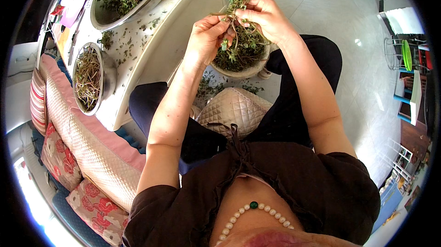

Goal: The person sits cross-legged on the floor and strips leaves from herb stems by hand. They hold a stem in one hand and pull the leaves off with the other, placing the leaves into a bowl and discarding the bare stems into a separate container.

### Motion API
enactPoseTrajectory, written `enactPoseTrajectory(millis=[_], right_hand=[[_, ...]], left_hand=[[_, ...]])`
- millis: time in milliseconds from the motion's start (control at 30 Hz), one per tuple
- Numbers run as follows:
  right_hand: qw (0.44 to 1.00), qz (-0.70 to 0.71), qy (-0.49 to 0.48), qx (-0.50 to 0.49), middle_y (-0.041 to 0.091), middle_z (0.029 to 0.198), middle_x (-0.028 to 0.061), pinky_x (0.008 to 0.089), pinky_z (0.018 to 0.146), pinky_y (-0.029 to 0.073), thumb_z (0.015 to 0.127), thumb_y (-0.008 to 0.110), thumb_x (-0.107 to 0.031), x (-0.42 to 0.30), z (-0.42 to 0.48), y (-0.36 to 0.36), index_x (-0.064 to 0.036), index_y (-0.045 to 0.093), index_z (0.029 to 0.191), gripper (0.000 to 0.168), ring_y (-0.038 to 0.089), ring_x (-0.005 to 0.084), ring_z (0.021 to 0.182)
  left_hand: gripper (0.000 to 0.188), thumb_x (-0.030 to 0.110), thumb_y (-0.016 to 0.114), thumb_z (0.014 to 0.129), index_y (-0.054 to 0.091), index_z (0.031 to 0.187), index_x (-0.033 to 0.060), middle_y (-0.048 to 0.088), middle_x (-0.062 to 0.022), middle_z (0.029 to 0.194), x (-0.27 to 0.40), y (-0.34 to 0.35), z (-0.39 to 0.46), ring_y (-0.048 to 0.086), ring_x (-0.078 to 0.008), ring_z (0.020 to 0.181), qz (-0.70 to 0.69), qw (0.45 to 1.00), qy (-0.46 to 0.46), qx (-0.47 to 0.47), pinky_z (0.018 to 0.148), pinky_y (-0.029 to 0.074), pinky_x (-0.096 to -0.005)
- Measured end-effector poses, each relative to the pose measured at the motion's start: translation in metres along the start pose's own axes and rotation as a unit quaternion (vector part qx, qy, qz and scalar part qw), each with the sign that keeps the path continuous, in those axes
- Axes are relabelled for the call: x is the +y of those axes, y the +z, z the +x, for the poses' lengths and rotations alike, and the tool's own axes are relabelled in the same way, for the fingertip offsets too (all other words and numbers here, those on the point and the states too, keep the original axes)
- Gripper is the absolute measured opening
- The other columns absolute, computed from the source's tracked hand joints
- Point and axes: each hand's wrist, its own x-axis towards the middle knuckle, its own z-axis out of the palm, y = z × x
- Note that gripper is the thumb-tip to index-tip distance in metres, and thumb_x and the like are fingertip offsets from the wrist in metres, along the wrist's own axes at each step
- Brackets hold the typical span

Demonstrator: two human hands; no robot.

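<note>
A leafy bunch of green plant stems (240,0) is held between my two hands, above a round tub (241,73) of similar greens (246,52). My left hand (208,35) pinches the stems low down, thumb against the fingers. Just right of it, my right hand (263,16) grips the bunch higher up. Some stems and a few leaves hang below my fingers over the tub. The tub stands on the floor between my knees, its far part hidden by the hands and the bunch.
On the white table (137,45) at left stand a large metal basin (110,23) of greens and a smaller metal bowl (111,75) of bare stems. Loose leaves (125,47) dot the tabletop. Fallen greens (208,85) lie on the floor. A quilted sofa (89,136) runs along the left.
</note>
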Motion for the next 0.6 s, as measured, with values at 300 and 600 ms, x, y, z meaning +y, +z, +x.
enactPoseTrajectory(millis=[300, 600], right_hand=[[1.000, 0.006, -0.015, 0.009, 0.063, 0.085, 0.0061, 0.0238, 0.062, 0.047, 0.084, 0.063, -0.002, 0.000, 0.000, 0.004, 0.003, 0.061, 0.093, 0.010, 0.058, 0.0104, 0.073], [0.998, 0.008, -0.010, 0.058, 0.062, 0.083, 0.0068, 0.0240, 0.060, 0.046, 0.084, 0.062, -0.001, 0.004, 0.004, 0.008, 0.003, 0.060, 0.090, 0.008, 0.058, 0.0114, 0.071]], left_hand=[[0.012, 0.010, 0.056, 0.090, 0.062, 0.086, 0.0009, 0.057, -0.0025, 0.067, 0.006, -0.003, -0.003, 0.051, -0.0096, 0.056, 0.113, 0.993, 0.026, -0.006, 0.050, 0.041, -0.0218], [0.012, 0.009, 0.054, 0.090, 0.060, 0.084, 0.0006, 0.056, -0.0022, 0.066, 0.010, 0.005, -0.006, 0.051, -0.0094, 0.056, 0.205, 0.977, 0.053, 0.034, 0.053, 0.041, -0.0216]])
